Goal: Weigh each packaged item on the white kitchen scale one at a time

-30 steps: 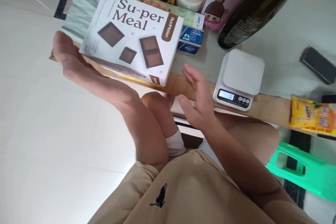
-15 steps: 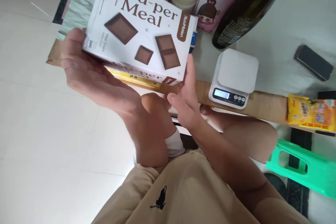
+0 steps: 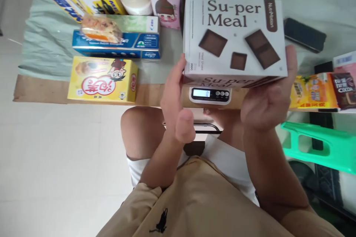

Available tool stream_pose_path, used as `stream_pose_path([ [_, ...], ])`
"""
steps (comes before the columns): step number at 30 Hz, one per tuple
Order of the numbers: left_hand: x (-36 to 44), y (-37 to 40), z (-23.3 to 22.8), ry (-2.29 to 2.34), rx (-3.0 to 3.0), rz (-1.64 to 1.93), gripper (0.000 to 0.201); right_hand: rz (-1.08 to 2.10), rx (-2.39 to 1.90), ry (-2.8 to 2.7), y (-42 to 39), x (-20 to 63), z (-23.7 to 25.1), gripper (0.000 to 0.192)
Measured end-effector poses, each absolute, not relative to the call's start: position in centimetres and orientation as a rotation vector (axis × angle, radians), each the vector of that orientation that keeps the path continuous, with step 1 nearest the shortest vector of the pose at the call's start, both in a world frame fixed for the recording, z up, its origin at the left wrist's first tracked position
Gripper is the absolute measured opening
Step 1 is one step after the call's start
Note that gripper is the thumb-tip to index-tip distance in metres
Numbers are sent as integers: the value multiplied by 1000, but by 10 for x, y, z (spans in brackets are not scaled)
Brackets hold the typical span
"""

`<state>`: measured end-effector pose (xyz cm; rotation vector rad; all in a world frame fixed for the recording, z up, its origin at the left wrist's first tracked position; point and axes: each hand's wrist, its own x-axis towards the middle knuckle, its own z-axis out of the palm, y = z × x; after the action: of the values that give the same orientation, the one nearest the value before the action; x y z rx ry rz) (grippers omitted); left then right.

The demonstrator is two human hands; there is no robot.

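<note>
The Su-per Meal box (image 3: 234, 40) has moved right and now hovers directly over the kitchen scale (image 3: 210, 95), flat left fingers (image 3: 174, 81) and right hand (image 3: 267, 100) clasping its ends; setting down looks near.

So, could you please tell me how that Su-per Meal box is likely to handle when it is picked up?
The Su-per Meal box is probably stiff: its cardboard faces stay flat between the left hand and right hand. It may be a little slippery, since the surface looks smooth. Set down flat, it should not roll.
</note>
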<state>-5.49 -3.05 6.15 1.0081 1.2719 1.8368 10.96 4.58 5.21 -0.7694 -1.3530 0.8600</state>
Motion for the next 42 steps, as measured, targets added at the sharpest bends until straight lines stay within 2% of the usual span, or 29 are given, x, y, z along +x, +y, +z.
stream_pose_path([
  [3, -47, -16, 49, 1185, 1069, 1911, 67, 904, -819, -1370, 55, 123, 41, 59],
  [10, -45, 3, 40, 1238, 972, 1909, 65, 1056, -977, -1483, 60, 133, 12, 92],
  [12, -48, 6, 36, 1232, 931, 1906, 63, 1044, -1028, -1520, 64, 135, 7, 95],
  [16, -67, 10, 26, 1286, 995, 1838, 71, 856, -1081, -1530, 67, 141, 5, 83],
  [18, -83, 11, 23, 1366, 1098, 1860, 74, 683, -1157, -1396, 67, 145, 6, 70],
  [21, -103, 8, 19, 1480, 1175, 2065, 51, 538, -1302, -1057, 69, 152, 6, 35],
  [23, -111, 5, 16, 1503, 1178, 2119, 34, 545, -1353, -947, 72, 155, 1, 41],
  [26, -113, 0, 13, 1530, 1158, 2073, 30, 583, -1373, -964, 77, 157, -10, 54],
  [29, -110, -3, 12, 1575, 1165, 2068, 14, 602, -1345, -1026, 77, 156, -14, 44],
  [30, -109, -4, 13, 1600, 1183, 2044, 15, 610, -1329, -1033, 76, 155, -13, 43],
  [32, -106, -4, 15, 1654, 1224, 1976, 32, 637, -1314, -1011, 73, 153, -8, 48],
  [35, -102, -5, 17, 1754, 1137, 1888, 41, 708, -1355, -955, 68, 148, 0, 40],
  [37, -99, -4, 18, 1796, 1029, 1868, 43, 719, -1391, -920, 65, 146, 3, 54],
  [39, -97, -2, 16, 1801, 991, 1855, 41, 725, -1415, -885, 64, 145, 4, 60],
  [41, -97, 2, 14, 1775, 1062, 1878, 38, 741, -1398, -900, 66, 145, 5, 50],
  [42, -97, 4, 13, 1753, 1108, 1909, 43, 739, -1376, -923, 68, 146, 5, 40],
])
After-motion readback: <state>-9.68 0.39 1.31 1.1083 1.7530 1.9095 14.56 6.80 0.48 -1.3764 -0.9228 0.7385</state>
